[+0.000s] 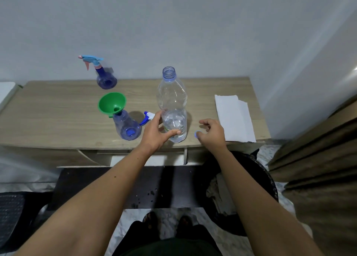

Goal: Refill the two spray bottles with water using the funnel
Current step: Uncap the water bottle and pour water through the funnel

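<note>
One view is all I have, from the head camera, looking down over both forearms onto the wooden worktop (58,116). My left hand (154,132) grips the low part of the tall clear water bottle (172,101), thumb across the front and fingers (157,116) curled round the far side; those fingers partly hide a loose blue and white spray head (147,117) lying on the worktop behind them. My right hand (212,132) hovers just right of the bottle with its fingers loosely curled, pinching a small blue cap (196,134) that is mostly covered, so I see only its edge.

The water bottle stands upright with its neck open, and water fills only its lower part. Left of it stands a clear spray bottle (126,126) with the green funnel (112,104) seated in its neck and tilted; I cannot make out how much water it holds. Farther back, near the wall, the second spray bottle (106,80), blue-tinted, stands with its trigger head on. A folded white paper towel (233,118) lies at the right end of the worktop. A dark bin (268,178) on the floor below is partly hidden by my right arm.
</note>
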Tool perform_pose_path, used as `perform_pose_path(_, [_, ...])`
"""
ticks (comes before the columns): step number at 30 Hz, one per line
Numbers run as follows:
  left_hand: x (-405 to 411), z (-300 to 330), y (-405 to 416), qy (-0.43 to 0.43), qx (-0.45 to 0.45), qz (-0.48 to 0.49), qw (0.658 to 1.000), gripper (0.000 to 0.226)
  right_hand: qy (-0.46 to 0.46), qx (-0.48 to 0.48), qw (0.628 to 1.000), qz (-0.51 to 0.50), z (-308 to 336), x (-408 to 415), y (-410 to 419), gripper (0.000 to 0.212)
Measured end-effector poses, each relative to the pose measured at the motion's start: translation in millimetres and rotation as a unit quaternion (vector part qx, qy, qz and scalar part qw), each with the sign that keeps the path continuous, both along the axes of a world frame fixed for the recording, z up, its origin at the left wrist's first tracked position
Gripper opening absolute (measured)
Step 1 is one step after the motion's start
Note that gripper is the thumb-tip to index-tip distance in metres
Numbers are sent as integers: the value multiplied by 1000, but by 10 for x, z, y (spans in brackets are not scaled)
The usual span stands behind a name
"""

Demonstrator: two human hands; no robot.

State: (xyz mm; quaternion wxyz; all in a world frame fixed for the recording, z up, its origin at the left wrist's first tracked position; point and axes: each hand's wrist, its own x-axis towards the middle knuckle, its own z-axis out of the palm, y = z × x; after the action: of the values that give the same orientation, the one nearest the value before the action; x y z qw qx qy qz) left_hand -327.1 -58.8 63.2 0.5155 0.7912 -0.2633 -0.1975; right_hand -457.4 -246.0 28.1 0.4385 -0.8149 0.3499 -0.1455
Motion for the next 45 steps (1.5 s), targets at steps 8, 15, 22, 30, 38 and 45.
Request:
perform_pose_path(8, [13,-41,85,-3,-28,-6,1000,101,-144,43,988,46,693,-45,324,54])
perform_pose_path(15, [111,-22,689,-23,-34,94,995,77,-177,62,981,54,1038,203,642,101])
perform_pose_path(22, [466,-14,1307,-39,-6,209,977,37,-189,65,980,1,1008,426,867,105])
perform_pose_path(30, [1000,32,1348,-18,-38,185,982,81,-197,59,978,-43,905,516,1033,101])
perform_pose_path(38, [1141,-60,1345,25,-46,81,995,56,-179,15,981,-70,978,526,1181,98])
perform_pose_path(45, [1149,-102,1378,37,-73,68,994,54,-174,-35,980,-87,1064,431,1287,100])
